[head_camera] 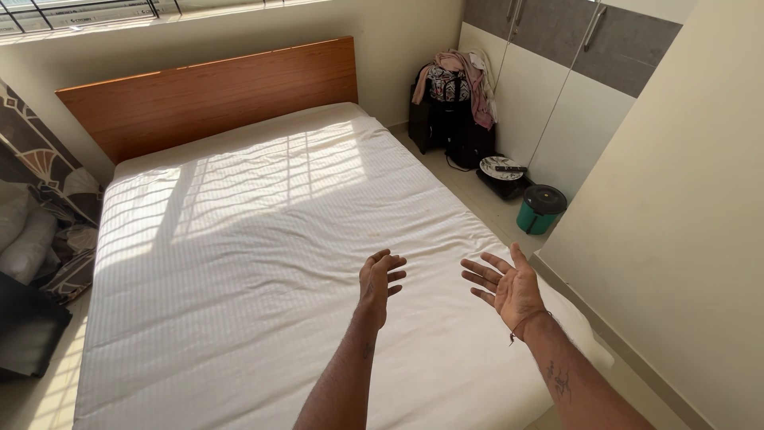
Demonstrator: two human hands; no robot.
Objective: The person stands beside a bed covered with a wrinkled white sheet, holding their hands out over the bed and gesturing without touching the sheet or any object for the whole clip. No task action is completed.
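A bed with a white striped sheet [263,239] fills the middle of the head view, with a wooden headboard [207,95] at its far end. My left hand [380,279] hovers above the near right part of the sheet, fingers curled loosely and apart, holding nothing. My right hand [509,285] is beside it, palm turned inward, fingers spread, empty, above the bed's right edge. A thread band sits on my right wrist.
A green bin with a black lid [542,209] stands on the floor right of the bed, by a white wardrobe [557,103]. Dark luggage with pink cloth [454,103] is in the far corner. Pillows and patterned bedding [40,231] lie at left.
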